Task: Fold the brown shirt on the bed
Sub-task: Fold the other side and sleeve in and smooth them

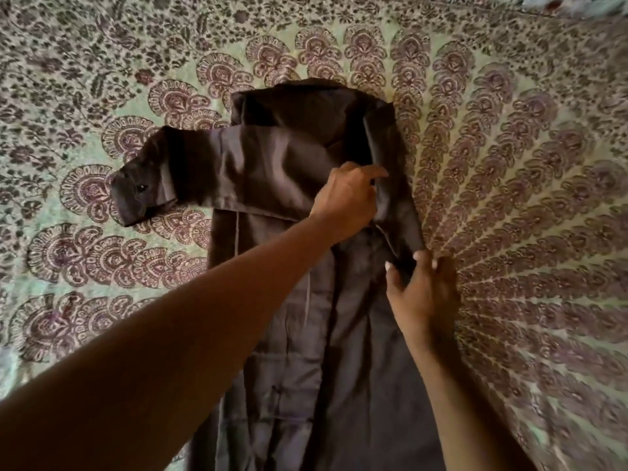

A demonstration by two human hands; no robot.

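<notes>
The brown shirt [306, 300] lies flat and lengthwise on the bed, collar end far from me. One long sleeve is folded across the chest and sticks out to the left, its cuff [136, 195] with a dark button resting on the bedspread. The shirt's right edge is folded inward as a narrow strip [390, 185]. My left hand [346, 198] reaches across the shirt and pinches that folded strip at chest height. My right hand [421, 294] lies at the shirt's right edge lower down, its fingers holding the bottom end of the strip.
A patterned bedspread [509, 164] with maroon paisley fans on pale green covers the whole bed around the shirt. A lighter fabric edge [577, 3] shows at the far top right corner.
</notes>
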